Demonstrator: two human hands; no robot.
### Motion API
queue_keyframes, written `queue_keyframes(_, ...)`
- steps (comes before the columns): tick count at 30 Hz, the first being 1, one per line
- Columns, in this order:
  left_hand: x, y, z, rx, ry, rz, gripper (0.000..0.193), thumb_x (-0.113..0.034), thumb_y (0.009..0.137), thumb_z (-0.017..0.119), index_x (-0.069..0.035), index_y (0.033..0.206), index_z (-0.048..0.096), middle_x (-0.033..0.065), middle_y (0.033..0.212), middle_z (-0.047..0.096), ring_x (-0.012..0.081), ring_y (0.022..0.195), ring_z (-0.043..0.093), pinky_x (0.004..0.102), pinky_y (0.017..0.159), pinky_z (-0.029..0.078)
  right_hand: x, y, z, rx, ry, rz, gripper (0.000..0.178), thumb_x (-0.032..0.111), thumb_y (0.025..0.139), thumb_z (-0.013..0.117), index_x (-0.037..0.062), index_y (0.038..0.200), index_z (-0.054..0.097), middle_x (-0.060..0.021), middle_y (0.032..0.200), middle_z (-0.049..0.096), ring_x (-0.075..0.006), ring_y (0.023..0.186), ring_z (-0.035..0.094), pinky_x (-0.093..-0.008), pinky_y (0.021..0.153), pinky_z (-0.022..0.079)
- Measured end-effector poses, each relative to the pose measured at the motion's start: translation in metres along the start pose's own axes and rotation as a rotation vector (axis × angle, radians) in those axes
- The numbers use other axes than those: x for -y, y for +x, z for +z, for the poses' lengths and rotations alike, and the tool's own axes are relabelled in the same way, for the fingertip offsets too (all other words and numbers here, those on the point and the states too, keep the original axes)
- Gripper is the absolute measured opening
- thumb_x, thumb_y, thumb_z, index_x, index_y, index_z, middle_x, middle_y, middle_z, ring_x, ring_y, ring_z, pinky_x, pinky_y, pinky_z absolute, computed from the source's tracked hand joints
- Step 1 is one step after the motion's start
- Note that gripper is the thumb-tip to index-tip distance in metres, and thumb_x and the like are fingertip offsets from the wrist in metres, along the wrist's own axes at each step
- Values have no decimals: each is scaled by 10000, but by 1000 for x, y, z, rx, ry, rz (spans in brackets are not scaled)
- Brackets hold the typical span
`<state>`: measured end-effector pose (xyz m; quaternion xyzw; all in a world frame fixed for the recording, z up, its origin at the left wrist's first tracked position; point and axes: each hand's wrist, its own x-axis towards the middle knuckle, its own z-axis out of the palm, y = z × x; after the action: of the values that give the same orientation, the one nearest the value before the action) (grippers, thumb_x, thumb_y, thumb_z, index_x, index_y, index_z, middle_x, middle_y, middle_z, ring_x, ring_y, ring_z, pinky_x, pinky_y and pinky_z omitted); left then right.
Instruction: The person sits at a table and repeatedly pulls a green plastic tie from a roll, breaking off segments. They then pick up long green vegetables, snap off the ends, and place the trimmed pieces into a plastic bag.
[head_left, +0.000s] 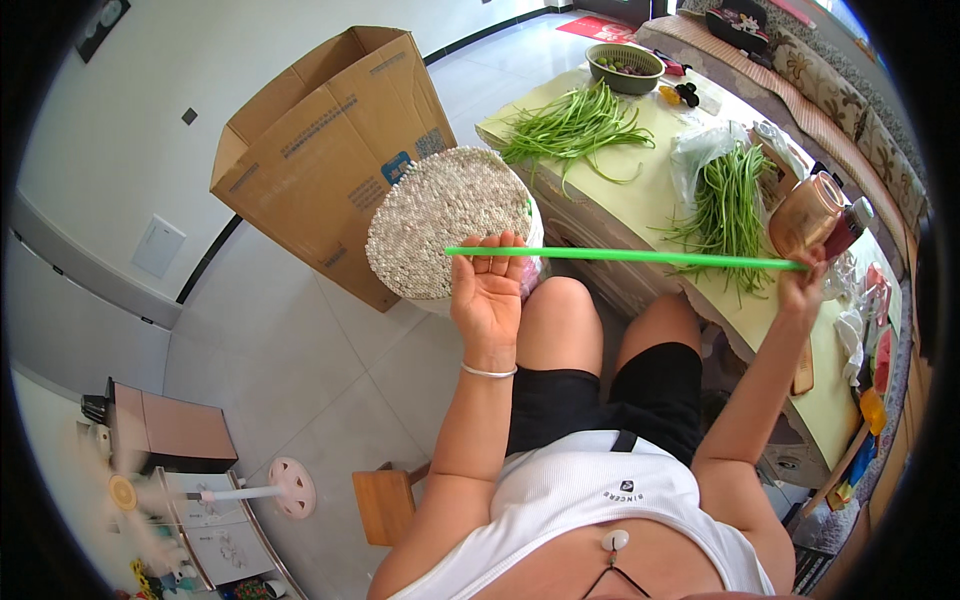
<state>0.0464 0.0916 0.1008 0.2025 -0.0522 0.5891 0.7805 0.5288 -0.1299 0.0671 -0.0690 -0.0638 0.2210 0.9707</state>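
Observation:
A long, thin, bright green stick (620,255) runs nearly level across the front of me. My right hand (798,285) is closed around its right end, above the table. My left hand (487,300) is palm up, fingers stretched, with the stick's left end lying across them. A bracelet circles that wrist. Just beyond my left hand stands a round, pale bundle (440,215), its top made of many small, packed ends. Close to my right hand are a copper-coloured jar (808,208) and a dark bottle with a grey cap (850,222).
On the table (625,200) lie two heaps of green stalks (575,130), one by a plastic bag (700,160). A colander (625,70) sits at its far end. A tall open cardboard box (330,150) stands behind the bundle. A fan (125,490) and a wooden stool (383,507) are lower left.

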Motion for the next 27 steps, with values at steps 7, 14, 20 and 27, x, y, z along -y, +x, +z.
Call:
queue_keyframes(7,-8,0,18,-112,-82,73,218,-270,914,595,-78,1016,578,57,931,582,209,921,577,455,1017,429,-59,-63,33,-54,347,121,383,179,976,464,-87,1250,443,-47,813,399,-160,636,325,-291,640,311)
queue_keyframes(14,-62,-1,34,249,-301,-15,131,-197,901,593,-106,810,622,-41,644,463,75,567,417,248,557,355,-87,-121,117,554,542,463,133,126,940,530,61,941,646,39,664,471,-118,575,386,-290,580,347)
queue_keyframes(20,-90,-17,76,1230,238,-298,265,-187,864,643,-36,647,638,41,652,588,120,441,438,282,398,272,-62,-174,179,1701,-168,468,285,251,932,569,28,815,702,-45,711,595,-142,547,531,-319,453,343)
queue_keyframes(27,-45,-80,106,849,1585,-415,134,-132,705,742,-37,761,667,97,589,485,269,508,496,357,461,374,-105,-237,165,1775,-1341,308,230,243,809,705,52,907,623,-32,639,482,-233,578,507,-359,539,376)
